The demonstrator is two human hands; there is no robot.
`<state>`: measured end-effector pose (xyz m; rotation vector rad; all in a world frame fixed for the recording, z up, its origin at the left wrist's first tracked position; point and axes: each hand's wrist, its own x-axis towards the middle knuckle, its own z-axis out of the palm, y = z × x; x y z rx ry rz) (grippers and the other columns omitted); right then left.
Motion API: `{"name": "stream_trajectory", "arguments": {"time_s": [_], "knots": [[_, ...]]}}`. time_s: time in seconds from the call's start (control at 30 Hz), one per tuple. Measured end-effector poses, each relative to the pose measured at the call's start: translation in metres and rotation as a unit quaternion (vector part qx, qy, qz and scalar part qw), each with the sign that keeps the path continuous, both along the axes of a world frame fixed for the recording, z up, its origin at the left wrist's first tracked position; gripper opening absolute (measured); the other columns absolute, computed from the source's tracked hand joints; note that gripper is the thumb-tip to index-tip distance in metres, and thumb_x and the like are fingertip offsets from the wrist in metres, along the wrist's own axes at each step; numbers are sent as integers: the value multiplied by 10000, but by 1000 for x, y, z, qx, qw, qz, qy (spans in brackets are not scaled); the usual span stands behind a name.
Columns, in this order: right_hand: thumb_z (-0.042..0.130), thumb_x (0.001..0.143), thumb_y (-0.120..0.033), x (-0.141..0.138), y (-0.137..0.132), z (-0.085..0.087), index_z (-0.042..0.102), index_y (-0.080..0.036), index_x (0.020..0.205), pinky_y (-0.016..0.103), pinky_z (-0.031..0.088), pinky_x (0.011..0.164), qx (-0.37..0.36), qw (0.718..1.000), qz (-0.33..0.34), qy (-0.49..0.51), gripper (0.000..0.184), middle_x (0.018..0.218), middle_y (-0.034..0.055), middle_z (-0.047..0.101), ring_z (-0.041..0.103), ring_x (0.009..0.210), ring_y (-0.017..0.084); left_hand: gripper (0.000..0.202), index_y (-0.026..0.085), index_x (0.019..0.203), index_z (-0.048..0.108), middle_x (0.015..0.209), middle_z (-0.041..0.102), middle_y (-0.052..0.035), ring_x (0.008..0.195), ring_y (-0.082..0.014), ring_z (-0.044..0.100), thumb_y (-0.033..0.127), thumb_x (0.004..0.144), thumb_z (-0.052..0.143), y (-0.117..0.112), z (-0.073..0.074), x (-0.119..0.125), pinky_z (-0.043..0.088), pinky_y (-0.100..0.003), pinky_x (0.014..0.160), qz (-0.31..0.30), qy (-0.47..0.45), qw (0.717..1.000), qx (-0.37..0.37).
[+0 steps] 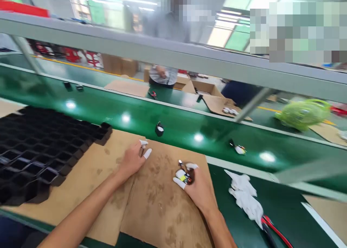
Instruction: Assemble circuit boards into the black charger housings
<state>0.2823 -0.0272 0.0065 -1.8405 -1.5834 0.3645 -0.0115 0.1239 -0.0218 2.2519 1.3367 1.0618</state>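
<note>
My left hand (134,158) rests on the brown cardboard sheet (159,212), white finger cots on its fingertips, which pinch a small dark part I cannot make out. My right hand (196,188) lies further right on the same sheet, fingers curled round a small black component with white and yellow bits (184,175) and thin wires. On the green conveyor belt (108,110) beyond the cardboard sit a small black part (159,129) and a small white and black part (238,149).
A black compartment tray (40,150) lies at the left. A white cloth (245,197) and red-handled pliers (273,230) lie at the right. A grey frame bar (173,56) crosses overhead. Across the belt a person stands by cardboard boxes (208,89); a green fan (303,112) sits far right.
</note>
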Motion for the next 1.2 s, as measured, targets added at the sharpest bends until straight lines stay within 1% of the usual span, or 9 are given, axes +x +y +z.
{"name": "stream_trajectory", "arguments": {"time_s": [0.23, 0.33, 0.43, 0.53, 0.67, 0.83, 0.93, 1.03, 1.2], "knots": [[762, 733, -489, 14, 19, -5, 632, -304, 684, 485, 530, 721, 43, 997, 14, -57, 231, 843, 103, 688, 678, 817, 384, 87, 218, 1054, 726, 1107, 764, -158, 1109, -389, 687, 280, 1006, 688, 10, 37, -97, 538, -575, 1041, 220, 74, 973, 15], [738, 705, -468, 14, 21, -5, 689, -294, 731, 457, 540, 636, 53, 998, 1, -34, 183, 874, 111, 729, 715, 786, 382, 54, 215, 995, 714, 1181, 714, -199, 1243, -450, 606, 260, 965, 708, 15, 47, -128, 482, -650, 1107, 267, 78, 960, 16], [743, 784, -543, 9, 18, -2, 810, -245, 943, 441, 608, 635, 58, 998, -12, 11, 345, 976, 116, 793, 775, 779, 350, 59, 219, 889, 690, 1192, 675, -195, 1302, -471, 564, 188, 938, 698, 11, 53, -133, 449, -698, 1138, 245, 67, 967, 15], [871, 785, -588, 0, 14, 3, 846, -210, 1025, 396, 648, 677, 97, 987, -29, 124, 449, 927, 73, 800, 779, 771, 294, 115, 224, 887, 684, 1214, 655, -171, 1304, -433, 557, 177, 988, 654, -7, 62, -112, 483, -681, 1134, 162, 35, 986, 18], [988, 742, -555, -6, 17, 27, 823, -213, 1133, 405, 686, 825, 164, 961, -53, 216, 545, 1044, 70, 826, 806, 912, 276, 77, 226, 970, 694, 1191, 642, -98, 1088, -263, 670, 213, 1042, 670, -32, 92, -57, 626, -444, 1007, -37, -29, 999, 11], [1087, 646, -395, -5, 39, 108, 836, -239, 1136, 553, 708, 899, 337, 883, 8, 327, 572, 1109, 115, 851, 852, 922, 344, 178, 238, 1013, 701, 1221, 611, -74, 1149, -238, 695, 210, 930, 856, -38, 160, 30, 652, -373, 1029, -217, -93, 972, 11], [1073, 686, -477, 6, 42, 147, 842, -243, 1156, 602, 725, 886, 390, 855, 16, 340, 574, 1127, 134, 857, 857, 922, 365, 537, 247, 1325, 651, 1313, 581, -102, 1213, -262, 693, 160, 851, 888, -41, 186, 69, 662, -422, 1078, -292, -224, 930, -16], [1094, 653, -586, 23, 33, 154, 854, -231, 1206, 590, 743, 853, 374, 867, 32, 328, 699, 1151, 169, 859, 856, 903, 378, 794, 273, 1509, 561, 1358, 610, -108, 1248, -278, 722, 190, 814, 936, -43, 189, 86, 662, -432, 1101, -328, -265, 905, -58], [1036, 791, -606, 34, 21, 141, 836, -265, 1305, 611, 741, 942, 330, 889, 77, 308, 649, 1163, 152, 858, 872, 997, 395, 604, 281, 1316, 689, 1282, 733, -65, 1189, -282, 743, 180, 785, 958, -30, 177, 81, 620, -421, 1066, -305, -256, 915, -66]]}}
